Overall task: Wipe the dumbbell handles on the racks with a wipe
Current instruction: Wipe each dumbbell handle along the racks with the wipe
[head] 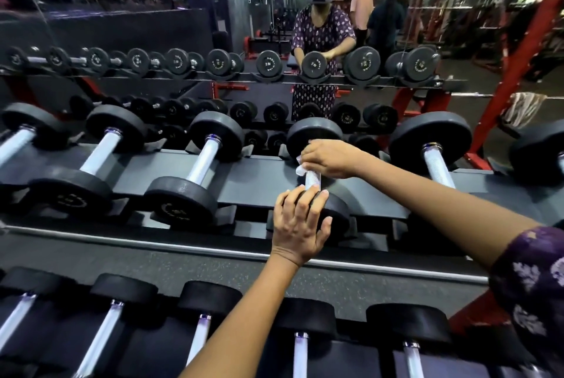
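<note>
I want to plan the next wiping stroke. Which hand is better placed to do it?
The right hand: it already holds the wipe on the dumbbell handle. The left hand only rests on the near weight head.

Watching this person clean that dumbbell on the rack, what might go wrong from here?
The left hand rests on the near head of the dumbbell; if that weight rolls in its cradle, fingers might get pinched. The right hand holds only a small wipe near the far end of the handle, so the near part may get missed. Leaning across the lower rack could cost balance.
</note>
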